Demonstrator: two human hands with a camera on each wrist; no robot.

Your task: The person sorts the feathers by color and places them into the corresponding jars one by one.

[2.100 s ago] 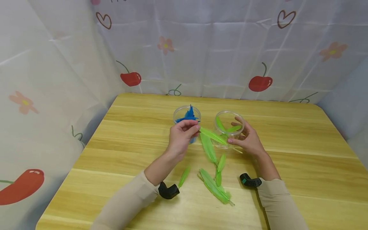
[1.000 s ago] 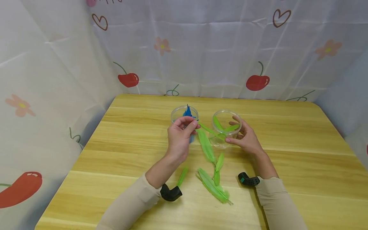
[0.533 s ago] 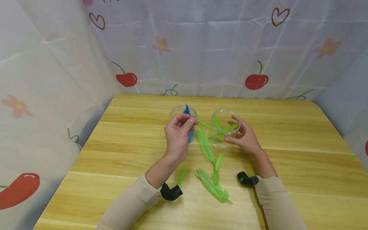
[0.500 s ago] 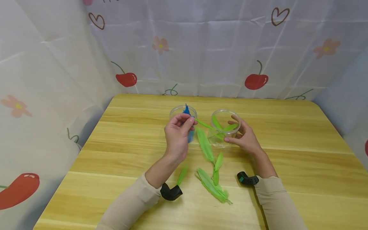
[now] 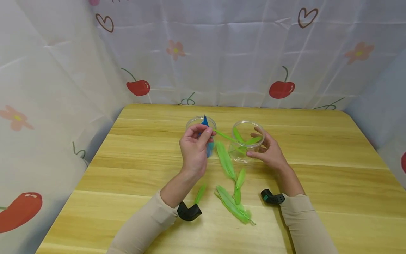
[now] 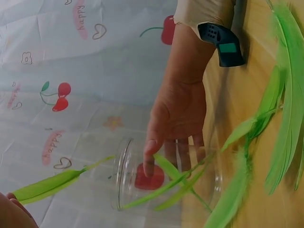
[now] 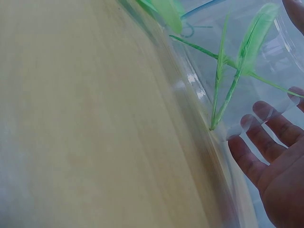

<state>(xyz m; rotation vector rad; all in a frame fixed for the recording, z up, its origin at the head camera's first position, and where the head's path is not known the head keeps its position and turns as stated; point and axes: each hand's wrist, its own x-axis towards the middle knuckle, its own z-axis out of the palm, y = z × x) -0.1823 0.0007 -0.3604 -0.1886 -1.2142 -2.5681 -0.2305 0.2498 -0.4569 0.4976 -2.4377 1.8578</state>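
My left hand (image 5: 194, 148) pinches a lime-green feather (image 6: 47, 186) between thumb and fingers. Its bare quill points at the mouth of a clear plastic jar (image 5: 248, 159), right by the rim in the left wrist view. Around the jar's right side curls my right hand (image 5: 269, 150), thumb in front and fingers behind. The jar stands upright on the table, with green feathers (image 7: 256, 38) leaning crosswise inside it. Behind my left hand is a second clear jar (image 5: 192, 121) with blue feathers (image 5: 205, 120), partly hidden by that hand.
Several loose green feathers (image 5: 233, 206) lie on the wooden table (image 5: 142, 169) in front of the jars. Another small green feather (image 5: 200, 194) lies near my left wrist's black camera (image 5: 189, 211). A printed curtain (image 5: 203, 70) hangs behind the table.
My left hand has risen slightly, turning the feather from broadside to nearly edge-on. Its quill end, earlier crossing before the jar, now overlaps the rim. My right hand keeps its hold on the jar.
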